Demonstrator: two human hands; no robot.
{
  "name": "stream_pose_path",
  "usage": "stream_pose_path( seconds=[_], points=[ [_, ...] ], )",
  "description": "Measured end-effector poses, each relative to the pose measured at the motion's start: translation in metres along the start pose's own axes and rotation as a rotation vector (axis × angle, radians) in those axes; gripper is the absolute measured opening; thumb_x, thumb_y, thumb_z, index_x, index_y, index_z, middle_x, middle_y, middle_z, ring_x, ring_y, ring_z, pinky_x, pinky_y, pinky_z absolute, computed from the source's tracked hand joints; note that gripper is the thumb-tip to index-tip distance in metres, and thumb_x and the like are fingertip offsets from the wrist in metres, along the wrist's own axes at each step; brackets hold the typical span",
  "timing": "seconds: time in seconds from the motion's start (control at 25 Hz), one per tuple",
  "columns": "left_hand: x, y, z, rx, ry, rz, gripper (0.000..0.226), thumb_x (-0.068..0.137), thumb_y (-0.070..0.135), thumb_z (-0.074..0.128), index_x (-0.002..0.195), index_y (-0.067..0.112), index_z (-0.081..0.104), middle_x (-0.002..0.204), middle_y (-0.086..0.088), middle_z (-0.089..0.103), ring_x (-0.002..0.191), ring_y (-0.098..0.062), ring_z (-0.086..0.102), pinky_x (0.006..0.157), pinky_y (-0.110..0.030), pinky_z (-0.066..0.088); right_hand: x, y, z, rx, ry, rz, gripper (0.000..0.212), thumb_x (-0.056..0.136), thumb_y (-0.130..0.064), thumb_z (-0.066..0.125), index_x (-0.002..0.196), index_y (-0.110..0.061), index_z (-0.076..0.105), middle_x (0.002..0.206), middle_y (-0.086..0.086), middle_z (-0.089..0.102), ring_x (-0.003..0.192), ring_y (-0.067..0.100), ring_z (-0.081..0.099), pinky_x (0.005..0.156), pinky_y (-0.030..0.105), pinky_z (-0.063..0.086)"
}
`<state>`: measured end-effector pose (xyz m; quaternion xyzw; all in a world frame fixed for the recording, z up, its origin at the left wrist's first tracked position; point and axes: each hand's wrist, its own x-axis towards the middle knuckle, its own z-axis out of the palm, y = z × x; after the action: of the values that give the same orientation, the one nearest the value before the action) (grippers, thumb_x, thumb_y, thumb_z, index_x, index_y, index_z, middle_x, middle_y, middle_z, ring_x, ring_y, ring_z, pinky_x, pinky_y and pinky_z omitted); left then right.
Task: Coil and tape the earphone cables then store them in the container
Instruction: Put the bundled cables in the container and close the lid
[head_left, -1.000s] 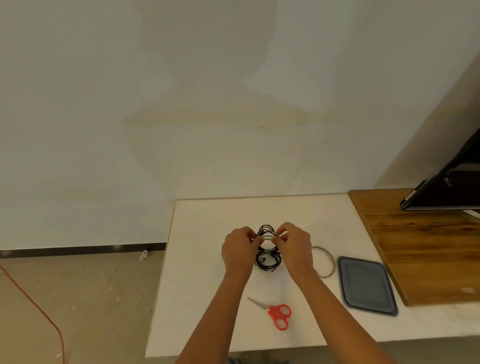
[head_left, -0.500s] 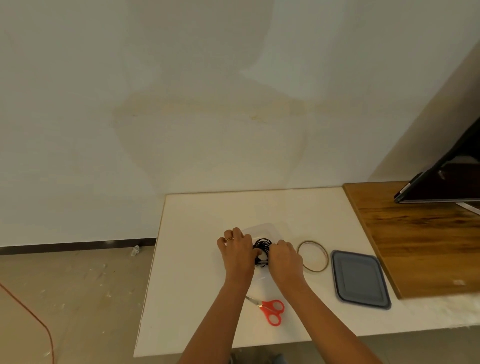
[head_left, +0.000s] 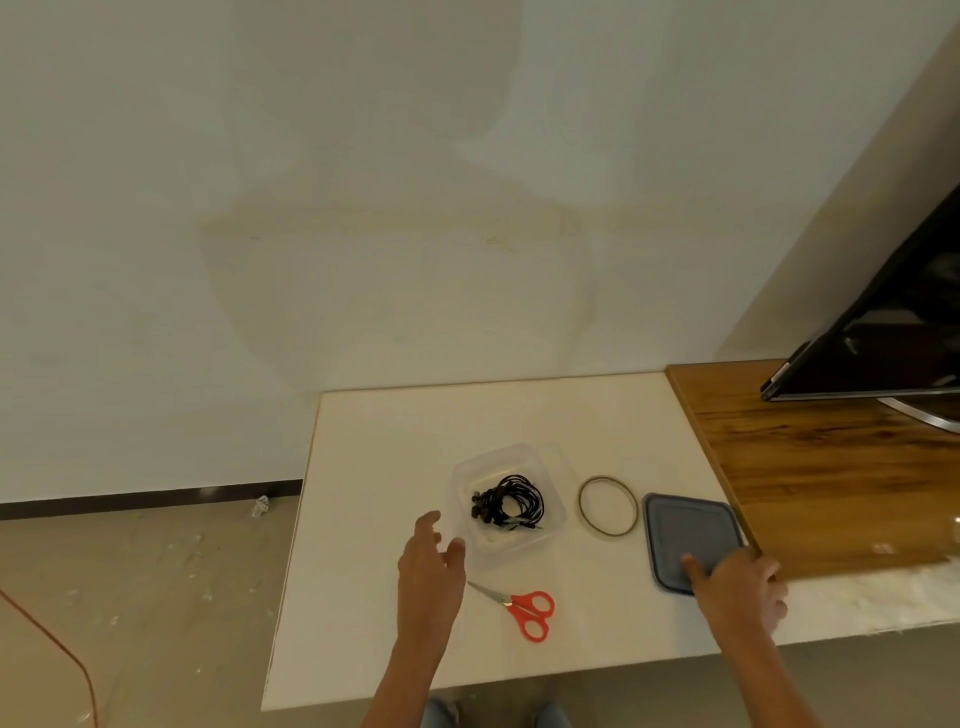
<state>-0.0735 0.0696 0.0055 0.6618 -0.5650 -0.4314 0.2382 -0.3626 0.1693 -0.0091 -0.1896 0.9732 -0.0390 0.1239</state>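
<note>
Two hands | left hand (head_left: 428, 571) fingers apart, empty, beside container (head_left: 498, 448) | right hand (head_left: 737, 587) thumb on lid (head_left: 685, 530), grip unclear | risk: coiled earphone cables (head_left: 511, 504) spring up, fouling lid.

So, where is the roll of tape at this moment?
In the head view the tape roll lies flat on the white table, right of centre, between the clear container holding the earphone cables and the grey lid.

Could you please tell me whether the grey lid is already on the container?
No, the lid lies on the table, apart from the open container, and the right hand holds its corner.
</note>
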Motion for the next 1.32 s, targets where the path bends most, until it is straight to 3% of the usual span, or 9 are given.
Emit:
stream_pose_path(
  seconds=[0.2,0.36,0.52,0.64,0.72,0.8,1.08,1.2,1.32],
  points=[
    [0.000,0.003,0.005,-0.207,-0.112,-0.153,0.046,0.087,0.011,0.062,0.130,0.016,0.047,0.094,-0.005,0.066,0.084,-0.019,0.065,0.079,-0.040,0.057,-0.006,0.002,-0.003,0.045,-0.032,0.013,0.072,0.074,-0.040,0.075,0.117,0.007,0.042,0.113,0.032,0.048,0.102,0.047,0.049,0.085,0.052,0.043],
    [0.004,0.005,0.005,-0.312,-0.110,-0.178,0.044,0.085,0.002,0.062,0.125,0.011,0.047,0.085,-0.007,0.066,0.078,-0.021,0.066,0.068,-0.032,0.059,-0.007,0.008,-0.044,0.429,-0.067,0.157,0.062,0.070,-0.025,0.081,0.111,0.010,0.049,0.104,0.030,0.057,0.086,0.037,0.051,0.082,0.046,0.045],
    [0.006,0.002,0.007,-0.381,-0.095,-0.211,0.029,0.089,0.010,0.060,0.117,0.014,0.055,0.087,-0.005,0.066,0.080,-0.018,0.067,0.060,-0.025,0.057,-0.052,-0.022,-0.072,0.588,0.223,-0.292,0.020,0.088,-0.012,0.050,0.104,-0.005,0.060,0.083,0.017,0.062,0.070,0.029,0.055,0.064,0.037,0.048],
    [0.008,0.005,0.010,-0.466,-0.079,-0.273,0.020,0.093,0.019,0.054,0.111,0.018,0.062,0.093,-0.006,0.069,0.081,-0.020,0.069,0.061,-0.027,0.058,-0.078,-0.083,-0.035,0.419,0.213,-0.577,0.053,0.083,0.006,0.053,0.133,-0.009,0.047,0.124,0.019,0.056,0.114,0.032,0.055,0.102,0.049,0.039],
    [0.009,0.008,0.010,-0.510,-0.062,-0.269,0.021,0.096,0.028,0.050,0.111,0.022,0.063,0.095,-0.003,0.069,0.082,-0.020,0.069,0.061,-0.028,0.057,-0.090,-0.124,0.010,0.196,0.229,-0.767,0.076,0.057,0.016,0.070,0.129,0.004,0.049,0.126,0.028,0.056,0.117,0.041,0.055,0.095,0.062,0.043],
    [0.010,0.011,0.011,-0.517,-0.055,-0.266,0.028,0.098,0.036,0.043,0.115,0.023,0.061,0.099,-0.002,0.067,0.085,-0.018,0.068,0.062,-0.027,0.056,-0.105,-0.150,0.041,0.084,0.162,-0.856,0.087,0.041,0.011,0.080,0.122,0.009,0.051,0.117,0.031,0.061,0.106,0.044,0.061,0.082,0.061,0.050],
    [0.016,0.013,0.011,-0.519,-0.077,-0.277,0.046,0.100,0.042,0.028,0.122,0.018,0.060,0.109,-0.004,0.062,0.097,-0.020,0.060,0.073,-0.028,0.051,-0.124,-0.163,0.069,0.044,-0.033,-1.048,0.088,0.062,-0.030,0.086,0.129,0.010,0.046,0.133,0.029,0.050,0.122,0.041,0.050,0.114,0.046,0.024],
    [0.018,0.009,0.011,-0.485,-0.067,-0.223,0.039,0.099,0.041,0.033,0.118,0.019,0.061,0.105,-0.003,0.067,0.090,-0.015,0.065,0.066,-0.023,0.053,-0.112,-0.156,0.058,0.278,0.043,-1.195,0.052,0.091,-0.023,0.058,0.132,0.006,0.045,0.138,0.026,0.045,0.125,0.041,0.048,0.106,0.046,0.037],
    [0.029,0.011,0.011,-0.336,0.021,-0.148,0.042,0.098,0.045,0.032,0.112,0.014,0.058,0.097,-0.004,0.067,0.089,-0.019,0.065,0.078,-0.037,0.056,-0.076,-0.152,0.019,0.440,0.246,-0.870,0.032,0.096,-0.025,0.043,0.117,-0.005,0.059,0.112,0.016,0.064,0.103,0.034,0.058,0.085,0.041,0.051]
  ],
)
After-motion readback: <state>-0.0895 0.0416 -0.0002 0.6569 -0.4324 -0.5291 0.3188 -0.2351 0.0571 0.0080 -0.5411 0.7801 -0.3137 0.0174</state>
